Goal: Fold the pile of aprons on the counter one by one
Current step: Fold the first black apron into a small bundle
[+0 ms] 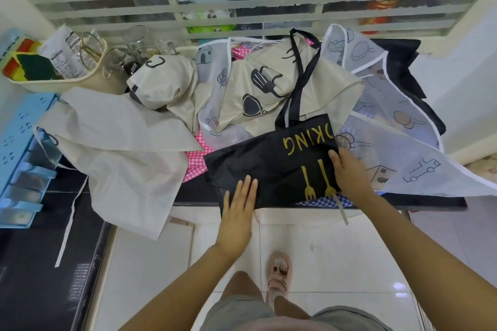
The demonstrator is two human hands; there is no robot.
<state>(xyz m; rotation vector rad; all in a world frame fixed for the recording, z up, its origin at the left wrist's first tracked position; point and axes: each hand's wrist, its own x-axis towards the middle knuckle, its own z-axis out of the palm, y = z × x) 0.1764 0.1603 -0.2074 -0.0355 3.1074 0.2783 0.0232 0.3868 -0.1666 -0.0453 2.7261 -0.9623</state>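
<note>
We see one black apron (pixel 269 158) folded on the near edge of the desk (pixel 430 201), its gold word cut by the fold to "KING" above two gold forks. Our left hand (pixel 238 204) lies flat on it, fingers straight and together. Our right hand (pixel 349 174) sets its thumb on the right edge; whether it grips, we cannot tell. Behind, pink checked cloth (pixel 197 166) and blue checked cloth (pixel 325 201) show only as slivers under the pile.
</note>
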